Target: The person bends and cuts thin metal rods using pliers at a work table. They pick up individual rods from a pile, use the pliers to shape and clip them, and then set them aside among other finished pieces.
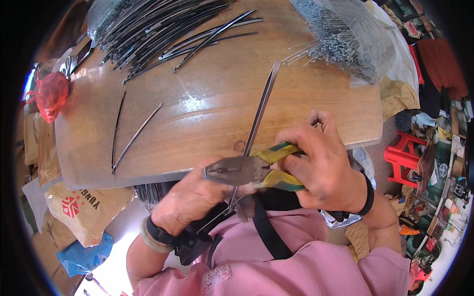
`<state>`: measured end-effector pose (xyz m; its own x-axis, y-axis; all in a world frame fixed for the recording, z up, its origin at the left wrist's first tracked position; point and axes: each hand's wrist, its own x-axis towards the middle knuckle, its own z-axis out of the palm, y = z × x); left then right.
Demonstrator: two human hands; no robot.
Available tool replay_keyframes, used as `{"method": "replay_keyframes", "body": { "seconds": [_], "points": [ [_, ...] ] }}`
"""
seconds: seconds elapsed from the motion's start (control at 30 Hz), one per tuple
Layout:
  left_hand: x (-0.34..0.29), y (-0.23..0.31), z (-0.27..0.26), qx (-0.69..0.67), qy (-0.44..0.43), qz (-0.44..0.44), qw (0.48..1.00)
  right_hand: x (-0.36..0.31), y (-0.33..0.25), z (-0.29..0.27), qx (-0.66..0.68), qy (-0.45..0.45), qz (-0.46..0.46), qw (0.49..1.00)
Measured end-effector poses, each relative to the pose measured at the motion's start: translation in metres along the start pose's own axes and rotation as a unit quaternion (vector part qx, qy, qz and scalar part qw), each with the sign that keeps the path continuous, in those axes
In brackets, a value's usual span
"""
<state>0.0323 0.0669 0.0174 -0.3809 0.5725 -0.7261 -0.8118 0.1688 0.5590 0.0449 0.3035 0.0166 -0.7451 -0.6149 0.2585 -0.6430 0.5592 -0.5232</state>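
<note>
My right hand (323, 165) is closed around the yellow-and-green handles of combination pliers (232, 170), whose jaws point left. Behind the plier head, my left hand (190, 200) is closed on a long, narrow dark strip with shiny edges (262, 106). The strip slants up and away over the table, its lower end near my chest. A thin wire (210, 224) runs by that lower end; whether it is attached I cannot tell. The plier head hides most of my left fingers, and the jaws' contact with the strip is not clear.
On the wooden table (207, 133) lie a pile of dark strips (158, 34), two separate strips (136, 138) at left and a plastic bag of thin looped wires (340, 44) at far right. A red bag (52, 96) hangs by the left edge; a red stool (402, 155) stands right.
</note>
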Motion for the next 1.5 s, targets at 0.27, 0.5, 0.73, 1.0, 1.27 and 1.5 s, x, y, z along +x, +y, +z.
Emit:
{"method": "replay_keyframes", "body": {
  "seconds": [0.27,0.5,0.73,1.0,1.27,1.5],
  "points": [
    [0.007,-0.038,0.017,-0.365,-0.001,0.099,0.926,-0.01,0.005,-0.011,-0.018,0.072,0.015,0.997],
    [-0.003,-0.039,0.035,-0.19,0.15,0.286,0.927,-0.031,-0.003,-0.016,0.179,-0.057,0.157,0.97],
    [-0.001,-0.044,0.037,-0.025,0.221,0.384,0.896,-0.02,-0.008,-0.011,0.119,-0.11,0.083,0.983],
    [-0.008,-0.059,0.018,-0.069,0.286,0.332,0.896,0.0,-0.016,0.004,0.089,-0.171,0.049,0.98],
    [-0.062,-0.039,-0.059,0.094,0.54,0.347,0.761,0.057,0.041,-0.045,-0.158,-0.011,0.062,0.986],
    [-0.08,-0.016,-0.104,0.49,0.605,0.352,0.52,0.078,0.07,-0.055,-0.33,0.002,-0.047,0.943]
  ]
}}
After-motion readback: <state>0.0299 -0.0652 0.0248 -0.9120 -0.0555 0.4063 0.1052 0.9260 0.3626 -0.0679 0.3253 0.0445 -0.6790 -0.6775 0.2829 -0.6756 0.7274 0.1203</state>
